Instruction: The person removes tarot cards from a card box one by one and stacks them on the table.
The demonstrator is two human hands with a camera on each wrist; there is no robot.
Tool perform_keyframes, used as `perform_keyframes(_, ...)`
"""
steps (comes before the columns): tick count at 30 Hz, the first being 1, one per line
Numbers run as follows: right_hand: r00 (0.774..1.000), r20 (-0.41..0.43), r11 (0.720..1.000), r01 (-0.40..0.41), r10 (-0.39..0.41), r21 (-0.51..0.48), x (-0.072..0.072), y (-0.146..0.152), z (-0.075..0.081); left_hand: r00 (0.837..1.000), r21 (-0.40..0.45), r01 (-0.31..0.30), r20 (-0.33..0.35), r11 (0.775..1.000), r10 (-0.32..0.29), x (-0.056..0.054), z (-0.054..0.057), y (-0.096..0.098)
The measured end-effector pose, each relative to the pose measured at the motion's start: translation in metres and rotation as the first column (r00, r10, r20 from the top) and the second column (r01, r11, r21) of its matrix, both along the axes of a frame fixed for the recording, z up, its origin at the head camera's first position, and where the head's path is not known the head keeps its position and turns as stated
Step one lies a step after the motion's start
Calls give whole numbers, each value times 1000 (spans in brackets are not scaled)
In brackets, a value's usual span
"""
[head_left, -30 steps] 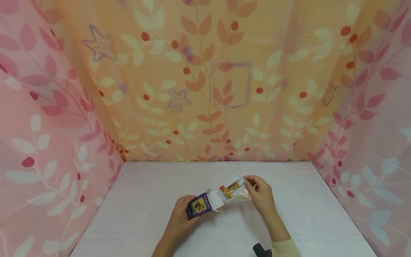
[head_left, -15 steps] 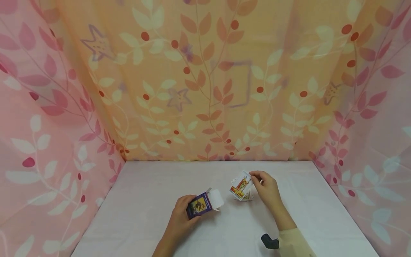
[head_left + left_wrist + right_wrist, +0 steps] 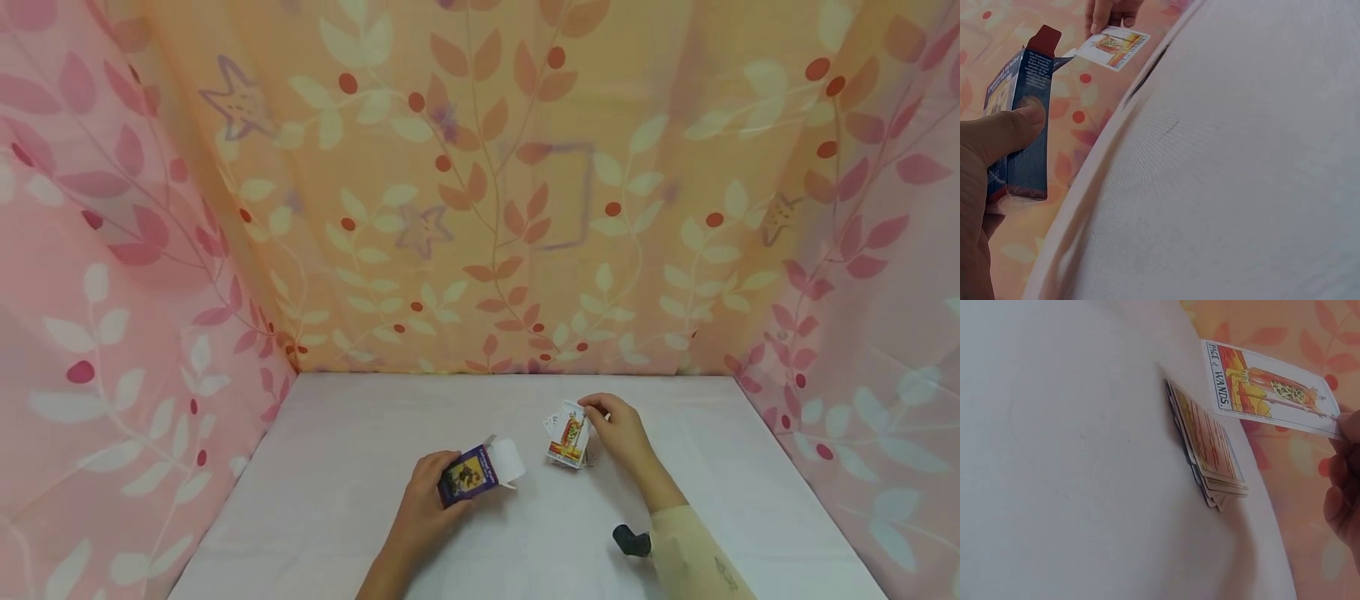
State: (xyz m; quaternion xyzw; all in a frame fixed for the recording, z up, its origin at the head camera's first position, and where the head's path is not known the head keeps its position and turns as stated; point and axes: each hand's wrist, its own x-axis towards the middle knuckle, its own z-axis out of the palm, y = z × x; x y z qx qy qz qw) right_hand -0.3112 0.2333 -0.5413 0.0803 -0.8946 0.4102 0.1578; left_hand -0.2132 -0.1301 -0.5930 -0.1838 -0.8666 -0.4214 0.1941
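My left hand (image 3: 430, 510) grips a dark blue tarot card box (image 3: 467, 477), its white flap open toward the right. In the left wrist view the thumb lies along the box's narrow side (image 3: 1030, 150). My right hand (image 3: 619, 429) pinches one tarot card (image 3: 570, 433) by its upper corner. "Page of Wands" is printed on that card (image 3: 1272, 387) in the right wrist view, where it is held over a loose pile of cards (image 3: 1207, 444) on the white table. The head view shows the held card covering most of the pile.
A white cloth covers the table (image 3: 337, 467). Orange and pink leaf-patterned curtains (image 3: 480, 167) stand around its back and sides. A small black object (image 3: 632, 541) sits at the right sleeve (image 3: 693, 546).
My right hand has drawn the card away from the box mouth, to the right and over the pile, turning it more upright. The left hand with the box stays nearly still.
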Motion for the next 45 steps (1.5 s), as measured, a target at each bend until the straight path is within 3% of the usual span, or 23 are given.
perform_keyframes(9, 993, 110, 999, -35, 34, 8, -18, 6, -10, 1000, -33, -11, 7, 999, 11, -1, -1, -1)
perform_keyframes(15, 984, 171, 999, -44, 41, 16, -27, 8, -15, 999, -9, -8, 32, 1000, 8, -1, -1, -1)
perform_keyframes(27, 951, 291, 993, -81, 104, -90, -41, 7, -19, 1000, -4, -14, 26, 1000, 14, -2, 1, -2)
perform_keyframes(36, 939, 322, 988, -85, 122, -128, -48, 8, -34, 1000, -6, -12, 28, 1000, 12, -1, 2, -2)
perform_keyframes(45, 952, 279, 990, -102, 127, -101, -54, 8, -43, 999, -3, -11, 38, 1000, 11, -1, 1, -1)
